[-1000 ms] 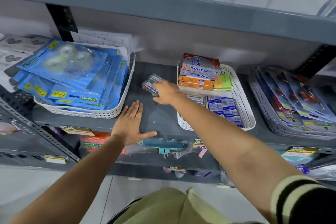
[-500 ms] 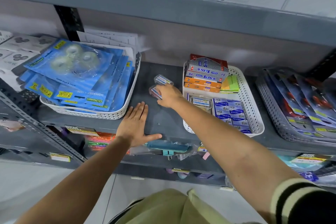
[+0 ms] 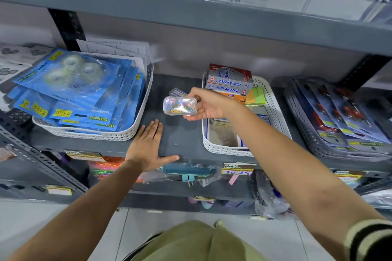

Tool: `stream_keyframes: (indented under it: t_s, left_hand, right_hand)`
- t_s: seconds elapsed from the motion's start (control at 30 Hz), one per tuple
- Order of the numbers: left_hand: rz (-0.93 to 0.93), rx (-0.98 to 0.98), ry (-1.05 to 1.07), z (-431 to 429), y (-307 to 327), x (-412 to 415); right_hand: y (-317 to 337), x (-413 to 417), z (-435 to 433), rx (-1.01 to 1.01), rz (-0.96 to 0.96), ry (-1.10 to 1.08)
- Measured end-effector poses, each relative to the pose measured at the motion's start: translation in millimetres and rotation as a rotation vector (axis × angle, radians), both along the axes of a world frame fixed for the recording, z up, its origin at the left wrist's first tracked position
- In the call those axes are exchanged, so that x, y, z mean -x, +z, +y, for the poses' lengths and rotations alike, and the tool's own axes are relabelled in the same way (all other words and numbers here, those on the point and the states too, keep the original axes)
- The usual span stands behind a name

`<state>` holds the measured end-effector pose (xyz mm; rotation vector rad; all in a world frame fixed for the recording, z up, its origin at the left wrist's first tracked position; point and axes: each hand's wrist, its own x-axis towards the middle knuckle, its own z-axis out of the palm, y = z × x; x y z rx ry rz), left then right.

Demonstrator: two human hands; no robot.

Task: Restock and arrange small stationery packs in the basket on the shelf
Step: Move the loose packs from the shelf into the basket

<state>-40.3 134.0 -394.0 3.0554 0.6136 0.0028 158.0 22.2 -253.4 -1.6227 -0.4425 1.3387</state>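
Note:
My right hand (image 3: 209,105) holds a clear plastic box of coloured paper clips (image 3: 179,106) above the grey shelf, just left of the white basket (image 3: 273,99). That basket holds stacked Softek staple boxes (image 3: 229,82), green and orange sticky notes (image 3: 255,96) and small blue-and-white packs partly hidden by my forearm. Another small clear pack (image 3: 177,92) lies on the shelf behind the held box. My left hand (image 3: 148,145) rests flat and open on the shelf's front edge, between the two white baskets.
A white basket (image 3: 135,131) on the left is piled with blue tape-dispenser packs (image 3: 72,89). A grey basket (image 3: 305,133) at right holds carded tools. A shelf board runs overhead with boxes on it. Lower shelves carry bagged goods and price labels (image 3: 237,170).
My right hand has lifted the clear paper-clip box off the shelf and turned it toward me. The left hand stays flat on the shelf.

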Motion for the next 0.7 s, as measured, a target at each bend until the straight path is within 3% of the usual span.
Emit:
stream_keyframes:
  t_s: [0.23, 0.47, 0.7]
  left_hand:
    - [0.008, 0.008, 0.010, 1.4, -1.1, -0.2]
    - [0.003, 0.017, 0.009, 2.3, -3.6, -0.6]
    - [0.016, 0.016, 0.007, 2.4, -4.2, 0.1]
  right_hand:
    - [5.6, -8.8, -37.2, -0.034, 0.087, 0.061]
    - [-0.2, -26.9, -72.7, -0.140, 0.128, -0.043]
    - [-10.1, -53.5, -105.1, -0.098, -0.420, -0.054]
